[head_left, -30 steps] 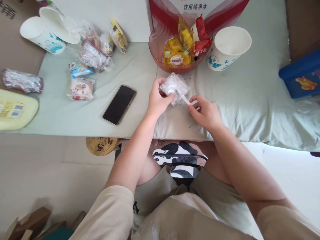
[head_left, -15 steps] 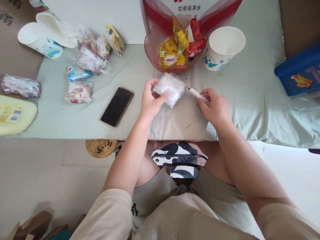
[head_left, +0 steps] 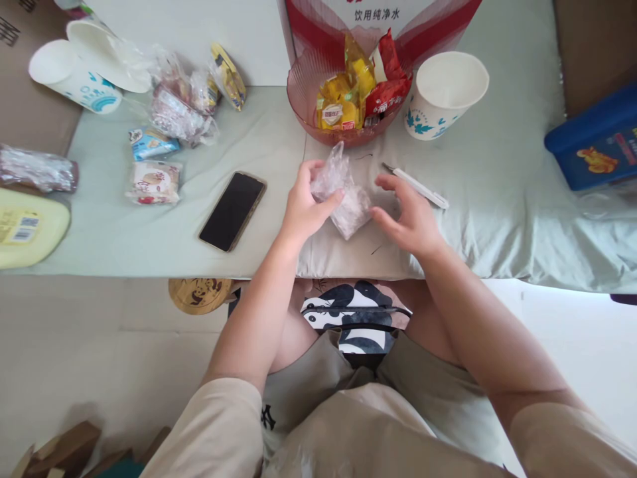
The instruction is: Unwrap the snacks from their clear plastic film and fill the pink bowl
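My left hand is closed on a crumpled clear plastic bag, thumb across its front. The bag's loose upper end sticks up, and what it holds, if anything, cannot be made out. On the other side, my right hand has its thumb and fingers apart and holds nothing. Its thumb tip is at the bag's right edge; whether they touch I cannot tell. Just beyond the right hand, a white utility knife lies on the cloth with its blade end pointing up and left.
A pink bowl of wrapped snacks and a paper cup stand behind my hands. At left lie a phone, several snack packets and tipped paper cups. A blue container is at far right. The table's front edge is close.
My right hand has let go of the utility knife, which now lies on the table, and has moved left toward the bag. The bag looks looser, its upper end raised.
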A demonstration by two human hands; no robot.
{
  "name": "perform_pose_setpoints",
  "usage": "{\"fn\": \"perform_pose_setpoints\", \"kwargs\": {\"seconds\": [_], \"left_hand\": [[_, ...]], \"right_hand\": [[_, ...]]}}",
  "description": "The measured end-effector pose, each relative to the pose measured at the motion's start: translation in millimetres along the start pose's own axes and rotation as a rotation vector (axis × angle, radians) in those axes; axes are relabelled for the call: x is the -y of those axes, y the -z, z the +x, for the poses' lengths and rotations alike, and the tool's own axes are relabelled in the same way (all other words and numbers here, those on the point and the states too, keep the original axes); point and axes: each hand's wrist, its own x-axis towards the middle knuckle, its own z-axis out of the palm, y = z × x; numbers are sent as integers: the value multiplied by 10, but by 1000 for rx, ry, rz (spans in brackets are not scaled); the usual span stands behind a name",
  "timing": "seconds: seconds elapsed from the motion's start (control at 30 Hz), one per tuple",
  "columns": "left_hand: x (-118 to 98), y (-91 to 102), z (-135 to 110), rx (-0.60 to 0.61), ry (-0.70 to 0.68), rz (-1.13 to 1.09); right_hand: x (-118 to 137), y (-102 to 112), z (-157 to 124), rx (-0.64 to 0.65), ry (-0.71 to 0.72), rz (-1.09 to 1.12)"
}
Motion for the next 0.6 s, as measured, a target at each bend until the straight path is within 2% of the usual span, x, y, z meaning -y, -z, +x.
{"fn": "perform_pose_setpoints", "kwargs": {"seconds": [0.1,0.27,0.37,0.47,0.53,0.6], "left_hand": [[7,-47,-8,17,62,-76],[67,28,72,-125,147,-149],[114,131,123,-177,136,-131],[137,206,140,-197,118,-103],[137,225,140,-198,97,-66],[128,219,138,-188,50,-18]], "right_hand": [[71,-70,6,45,15,7],[35,28,17,-63,-41,-10],[-114,138,29,-203,-145,-43],[-276,222,38,-400,-274,-41],[-319,255,31,-519,-279,21],[-285,270,14,-555,-217,57]]}}
